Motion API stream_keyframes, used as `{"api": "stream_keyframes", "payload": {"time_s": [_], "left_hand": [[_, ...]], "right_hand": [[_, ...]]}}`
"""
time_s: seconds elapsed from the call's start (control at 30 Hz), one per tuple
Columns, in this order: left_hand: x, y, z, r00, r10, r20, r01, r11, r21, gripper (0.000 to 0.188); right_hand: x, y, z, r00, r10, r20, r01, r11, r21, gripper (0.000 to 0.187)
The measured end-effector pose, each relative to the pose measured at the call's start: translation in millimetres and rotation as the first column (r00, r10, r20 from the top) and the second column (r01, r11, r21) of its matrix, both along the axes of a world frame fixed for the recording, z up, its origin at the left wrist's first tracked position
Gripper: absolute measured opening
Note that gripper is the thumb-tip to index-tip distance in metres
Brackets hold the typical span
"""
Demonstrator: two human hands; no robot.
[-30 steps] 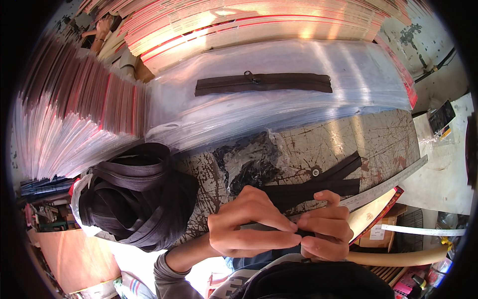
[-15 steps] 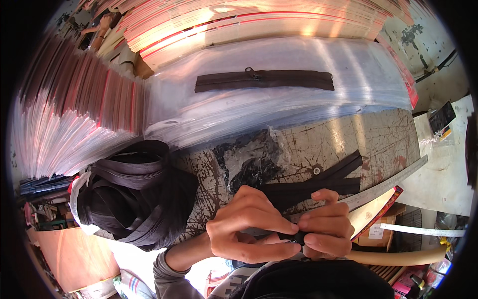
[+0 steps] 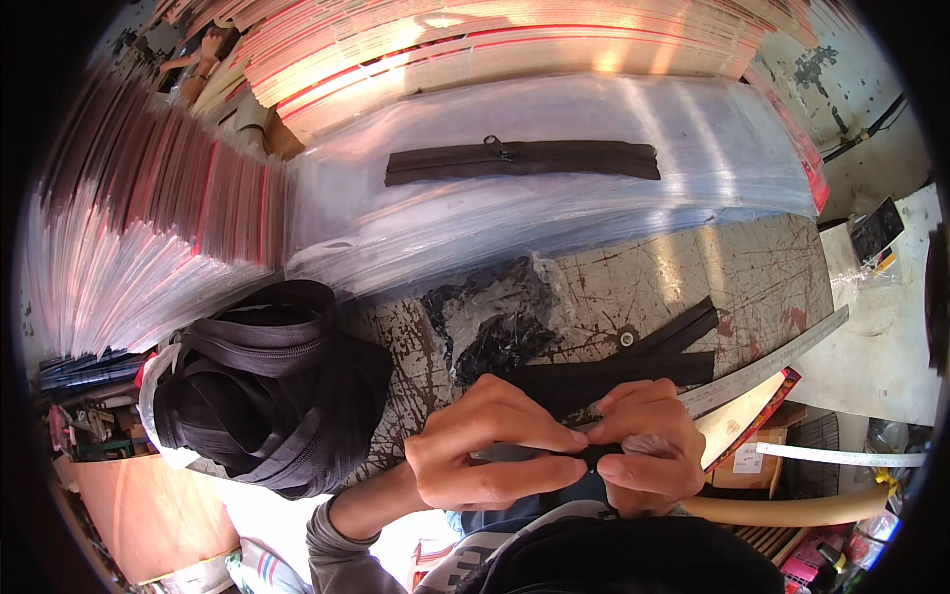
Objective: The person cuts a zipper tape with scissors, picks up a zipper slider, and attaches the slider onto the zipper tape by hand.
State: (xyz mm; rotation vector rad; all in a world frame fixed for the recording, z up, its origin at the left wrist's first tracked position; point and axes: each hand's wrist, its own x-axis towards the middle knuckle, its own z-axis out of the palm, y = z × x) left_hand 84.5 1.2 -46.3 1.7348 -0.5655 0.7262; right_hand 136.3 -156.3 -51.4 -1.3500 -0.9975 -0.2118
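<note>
My left hand (image 3: 500, 445) and my right hand (image 3: 653, 450) meet close to my body at the near edge of the table. Fingertips of both pinch a small black piece (image 3: 598, 455) that looks like the end of a zipper, mostly covered by the fingers. Just beyond them lies a black zipper (image 3: 643, 368) whose two tapes spread apart toward the right. Farther off, a closed black zipper (image 3: 574, 159) with its slider and ring pull rests on clear plastic sheets (image 3: 445, 223). Left of my hands sits a big coil of black zipper (image 3: 267, 396).
A crumpled clear bag (image 3: 495, 312) with black contents lies mid-table. A metal ruler (image 3: 772, 366) runs along the right edge, and a small round metal piece (image 3: 626, 339) is near the split zipper. Tall stacks of sheets (image 3: 158, 198) stand left and behind. A phone (image 3: 877, 232) lies far right.
The right hand's fingers have curled in closer to the left fingertips, covering more of the black piece. The zippers and the coil stay in place.
</note>
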Motion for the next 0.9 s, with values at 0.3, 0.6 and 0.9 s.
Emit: {"api": "stream_keyframes", "payload": {"time_s": [0.3, 0.6, 0.9], "left_hand": [[-1.6, -0.6, 5.1, 0.993, 0.100, 0.066, -0.107, 0.988, 0.107, 0.021], [-3.1, -0.9, 8.2, 0.970, 0.210, 0.126, -0.238, 0.928, 0.288, 0.024], [-1.7, -1.2, 0.2, 0.972, 0.233, 0.039, -0.236, 0.954, 0.183, 0.024]], "right_hand": [[0.3, -0.2, -0.6, 1.000, -0.010, -0.008, 0.010, 1.000, -0.018, 0.028], [-0.2, 5.2, 0.7, 0.997, -0.077, -0.031, 0.076, 0.996, -0.048, 0.023], [1.2, 5.2, -0.4, 0.993, -0.086, -0.075, 0.079, 0.993, -0.093, 0.027]]}}
